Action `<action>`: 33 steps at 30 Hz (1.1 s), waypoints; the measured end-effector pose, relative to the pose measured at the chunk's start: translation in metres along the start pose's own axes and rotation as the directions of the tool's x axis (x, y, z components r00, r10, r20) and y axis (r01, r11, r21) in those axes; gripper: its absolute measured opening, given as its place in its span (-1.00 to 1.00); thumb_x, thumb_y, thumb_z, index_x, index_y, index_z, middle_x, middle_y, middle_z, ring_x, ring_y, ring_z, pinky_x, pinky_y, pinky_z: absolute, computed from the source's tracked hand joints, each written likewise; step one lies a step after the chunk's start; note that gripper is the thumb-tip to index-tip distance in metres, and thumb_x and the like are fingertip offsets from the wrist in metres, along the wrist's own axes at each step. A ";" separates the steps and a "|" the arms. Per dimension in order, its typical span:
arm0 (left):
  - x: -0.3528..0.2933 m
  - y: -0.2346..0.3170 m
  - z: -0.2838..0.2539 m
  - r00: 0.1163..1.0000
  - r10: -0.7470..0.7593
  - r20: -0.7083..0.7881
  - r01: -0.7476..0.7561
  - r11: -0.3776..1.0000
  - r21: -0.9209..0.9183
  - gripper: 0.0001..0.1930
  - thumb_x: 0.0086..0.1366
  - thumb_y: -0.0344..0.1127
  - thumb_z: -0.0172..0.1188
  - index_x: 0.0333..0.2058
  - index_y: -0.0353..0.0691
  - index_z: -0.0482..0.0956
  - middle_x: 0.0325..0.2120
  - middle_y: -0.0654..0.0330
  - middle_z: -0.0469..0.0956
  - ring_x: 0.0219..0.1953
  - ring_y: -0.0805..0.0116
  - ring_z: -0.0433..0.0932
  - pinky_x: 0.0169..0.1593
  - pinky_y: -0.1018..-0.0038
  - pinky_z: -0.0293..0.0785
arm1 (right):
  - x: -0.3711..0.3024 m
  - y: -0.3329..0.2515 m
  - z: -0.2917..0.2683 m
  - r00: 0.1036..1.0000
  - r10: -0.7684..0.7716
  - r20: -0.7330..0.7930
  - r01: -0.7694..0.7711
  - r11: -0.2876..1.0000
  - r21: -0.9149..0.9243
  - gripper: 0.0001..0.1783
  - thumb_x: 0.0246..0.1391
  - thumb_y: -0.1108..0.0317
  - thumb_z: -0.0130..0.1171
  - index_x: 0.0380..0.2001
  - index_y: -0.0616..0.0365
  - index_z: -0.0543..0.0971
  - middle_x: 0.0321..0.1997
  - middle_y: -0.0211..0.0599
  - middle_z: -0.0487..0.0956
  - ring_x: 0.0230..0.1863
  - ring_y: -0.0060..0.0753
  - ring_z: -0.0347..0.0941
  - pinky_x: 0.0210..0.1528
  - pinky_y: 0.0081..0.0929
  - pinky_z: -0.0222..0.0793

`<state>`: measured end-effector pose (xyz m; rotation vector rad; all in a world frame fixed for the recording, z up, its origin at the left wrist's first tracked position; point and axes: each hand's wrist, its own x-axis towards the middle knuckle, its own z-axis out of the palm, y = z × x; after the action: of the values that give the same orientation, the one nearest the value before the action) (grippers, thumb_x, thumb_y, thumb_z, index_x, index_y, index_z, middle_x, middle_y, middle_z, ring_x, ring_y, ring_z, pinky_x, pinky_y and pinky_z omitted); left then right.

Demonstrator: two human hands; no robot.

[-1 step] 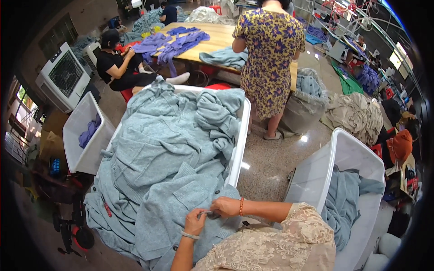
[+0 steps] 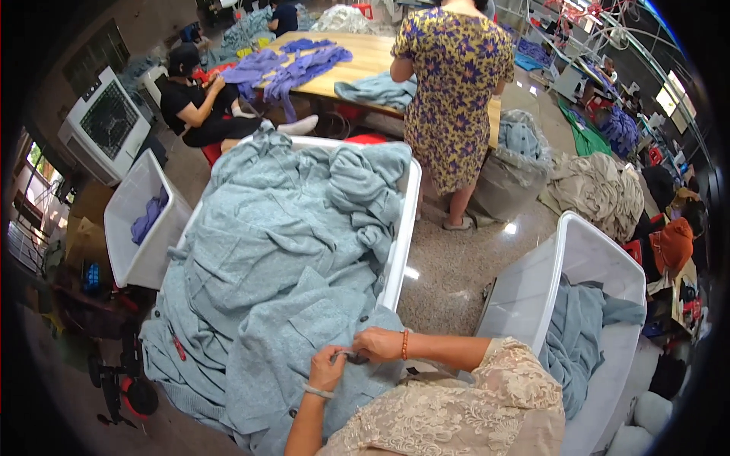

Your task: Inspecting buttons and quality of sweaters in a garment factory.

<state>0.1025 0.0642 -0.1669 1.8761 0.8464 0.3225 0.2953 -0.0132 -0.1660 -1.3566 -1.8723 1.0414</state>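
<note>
Pale blue-grey knit: we have a buttoned cardigan (image 2: 281, 346) spread over the near end of a garment heap, its lower part close against our lap.
Dark fold: a short dark grey fold (image 2: 349, 356) lies between our two hands, over the cardigan's right-hand part; we cannot tell whether it is the cardigan's own edge.
Left grip: our left hand (image 2: 327, 368) pinches the fold's left end between thumb and fingertips.
Right grip: our right hand (image 2: 379, 344) has its fingers curled down onto the right end, just above and beside the left.
Axis: the fold runs roughly left to right, bridging the fingertips; both hands touch it, so neither is nearer.
Buttons: one dark button (image 2: 293, 413) sits below and left of our left hand, another (image 2: 364, 319) just above our right.
Bin edge: the white bin's rim (image 2: 407, 228) runs down the heap's right side toward our right hand.
Room: speckled floor (image 2: 437, 285) shows between that rim and the right-hand bin (image 2: 525, 304); leftward, loose knit spreads toward the red-handled tool (image 2: 179, 348), well apart from our fingers.
Near side: our beige lace garment (image 2: 456, 414) bounds the space below the right hand.
</note>
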 end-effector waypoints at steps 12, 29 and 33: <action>0.024 0.027 0.012 0.983 0.093 -0.155 -0.041 0.950 0.311 -0.83 0.14 -0.27 0.24 -0.41 -0.26 0.54 -0.49 0.07 0.52 -0.44 0.06 0.53 -0.37 0.28 0.42 | -0.056 -0.003 -0.060 0.933 0.348 -0.087 -0.354 0.852 -0.387 -0.76 -0.03 0.17 0.19 -0.50 0.13 0.53 -0.45 -0.21 0.56 -0.33 -0.08 0.53 -0.30 -0.18 0.44; 0.143 -0.067 0.081 0.786 -0.285 0.548 0.024 0.901 0.434 -0.72 0.12 -0.14 0.16 -0.32 -0.21 0.67 -0.43 0.04 0.65 -0.38 0.25 0.60 -0.23 0.38 0.46 | -0.046 0.018 -0.057 0.958 0.188 -0.216 -0.238 0.942 -0.236 -0.77 0.03 0.23 0.19 -0.39 0.19 0.58 -0.39 -0.17 0.49 -0.40 -0.05 0.48 -0.33 -0.20 0.40; 0.151 -0.080 0.090 0.758 -0.212 0.617 -0.145 0.867 0.477 -0.75 0.11 -0.15 0.20 -0.44 -0.22 0.67 -0.48 0.04 0.64 -0.44 0.28 0.57 -0.29 0.36 0.45 | -0.034 0.021 -0.047 0.958 0.234 -0.168 -0.283 0.872 -0.399 -0.82 0.02 0.28 0.15 -0.41 0.17 0.58 -0.39 -0.18 0.51 -0.37 -0.05 0.50 -0.31 -0.21 0.43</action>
<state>0.2286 0.1240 -0.3005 2.2239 0.4843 -0.6370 0.3546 -0.0308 -0.1600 -1.9185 -1.9342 0.6781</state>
